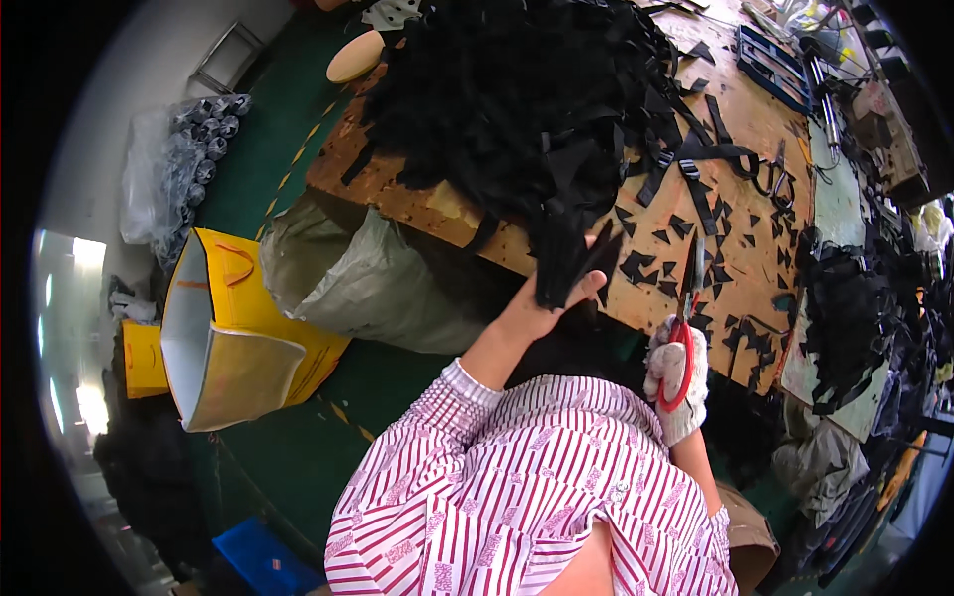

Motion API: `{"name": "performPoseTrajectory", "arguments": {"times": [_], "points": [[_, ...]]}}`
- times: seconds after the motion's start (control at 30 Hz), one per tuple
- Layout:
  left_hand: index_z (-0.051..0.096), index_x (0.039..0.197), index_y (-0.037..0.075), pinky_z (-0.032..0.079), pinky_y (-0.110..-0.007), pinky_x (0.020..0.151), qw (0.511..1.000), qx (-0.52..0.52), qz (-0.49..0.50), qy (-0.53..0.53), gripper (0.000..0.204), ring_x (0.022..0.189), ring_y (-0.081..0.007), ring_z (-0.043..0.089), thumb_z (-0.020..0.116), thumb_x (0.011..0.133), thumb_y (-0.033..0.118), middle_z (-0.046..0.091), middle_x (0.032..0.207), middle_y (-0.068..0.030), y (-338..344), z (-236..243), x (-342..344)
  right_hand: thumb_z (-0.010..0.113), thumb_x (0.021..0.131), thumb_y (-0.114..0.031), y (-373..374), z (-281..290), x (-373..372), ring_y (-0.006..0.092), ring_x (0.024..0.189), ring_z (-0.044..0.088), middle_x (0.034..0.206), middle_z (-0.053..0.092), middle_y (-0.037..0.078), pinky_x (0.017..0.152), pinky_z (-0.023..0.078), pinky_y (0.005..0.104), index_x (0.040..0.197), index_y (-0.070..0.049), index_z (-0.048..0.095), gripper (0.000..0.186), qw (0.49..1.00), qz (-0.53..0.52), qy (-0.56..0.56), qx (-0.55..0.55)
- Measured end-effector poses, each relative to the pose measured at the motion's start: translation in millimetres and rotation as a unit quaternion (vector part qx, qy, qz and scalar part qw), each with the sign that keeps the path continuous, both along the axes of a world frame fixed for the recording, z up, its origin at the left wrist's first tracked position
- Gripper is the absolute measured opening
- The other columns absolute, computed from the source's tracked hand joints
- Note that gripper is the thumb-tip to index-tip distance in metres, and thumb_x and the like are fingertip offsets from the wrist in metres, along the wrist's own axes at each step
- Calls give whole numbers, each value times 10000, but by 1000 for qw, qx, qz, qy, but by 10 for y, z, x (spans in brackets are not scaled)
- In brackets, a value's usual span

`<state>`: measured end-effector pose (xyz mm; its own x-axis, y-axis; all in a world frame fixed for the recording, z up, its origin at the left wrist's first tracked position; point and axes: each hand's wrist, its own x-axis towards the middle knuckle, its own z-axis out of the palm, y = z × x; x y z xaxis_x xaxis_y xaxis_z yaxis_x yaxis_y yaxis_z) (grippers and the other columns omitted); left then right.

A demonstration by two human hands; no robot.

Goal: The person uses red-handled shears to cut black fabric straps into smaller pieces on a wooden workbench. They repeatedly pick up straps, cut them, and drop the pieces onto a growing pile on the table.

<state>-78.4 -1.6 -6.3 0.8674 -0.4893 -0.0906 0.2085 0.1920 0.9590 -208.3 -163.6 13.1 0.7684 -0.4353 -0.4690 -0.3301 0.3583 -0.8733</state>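
My left hand, bare, is closed on a bundle of black fabric straps at the table's near edge. The straps run up into a big heap of black strapping on the wooden table. In a white knitted glove, my right hand grips scissors with red handles. Their blades point away from me over the table, to the right of the straps and apart from them. Small black fabric offcuts lie scattered around the blades.
Black straps with buckles and another pair of scissors lie farther right, below a blue tool case. Left of the table stand a large grey plastic bag and a yellow bag. A round stool seat is at the far left corner.
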Motion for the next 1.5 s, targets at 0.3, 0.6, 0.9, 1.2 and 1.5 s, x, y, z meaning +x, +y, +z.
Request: {"name": "performPoseTrajectory", "arguments": {"times": [0.3, 0.6, 0.9, 1.2, 1.5], "points": [[475, 1242, -42, 460, -232, 795, 968, -235, -49, 76, 380, 919, -163, 551, 583, 902, 89, 534, 914, -33, 371, -26, 244, 518, 756, -103, 0, -33, -1, 86, 396, 368, 639, 440, -6, 331, 278, 212, 788, -73, 471, 64, 999, 30, 33, -3], [513, 1143, 20, 461, -364, 874, 973, -227, 19, -47, 379, 828, -158, 578, 643, 877, 255, 572, 887, -5, 594, 174, 396, 499, 733, -78, 113, -66, -33, 84, 398, 341, 621, 430, -12, 330, 269, 214, 763, -74, 460, 49, 999, -17, 40, -4], [513, 1055, 63, 439, -395, 927, 979, -136, 67, -139, 316, 808, -159, 576, 692, 834, 201, 545, 776, 4, 533, 357, 354, 720, 738, -57, 212, -20, 169, 74, 570, 473, 748, 491, 12, 523, 425, 217, 1046, -44, 410, 437, 992, 75, -9, -101], [458, 1164, 35, 420, -405, 945, 972, -216, 35, -81, 465, 745, -135, 543, 698, 814, 224, 480, 725, 35, 484, 193, 293, 744, 765, -254, 373, -295, 954, 315, 719, 611, 862, 610, 159, 637, 476, 372, 1112, -40, 467, 493, 895, 155, -153, -390], [483, 1181, 23, 424, -394, 963, 976, -178, 76, -96, 483, 782, -141, 559, 707, 826, 264, 525, 795, 10, 658, 265, 275, 726, 744, -146, 539, -404, 1188, 235, 582, 581, 685, 576, 77, 560, 460, 333, 1175, -24, 460, 521, 848, 105, -240, -460]]}}
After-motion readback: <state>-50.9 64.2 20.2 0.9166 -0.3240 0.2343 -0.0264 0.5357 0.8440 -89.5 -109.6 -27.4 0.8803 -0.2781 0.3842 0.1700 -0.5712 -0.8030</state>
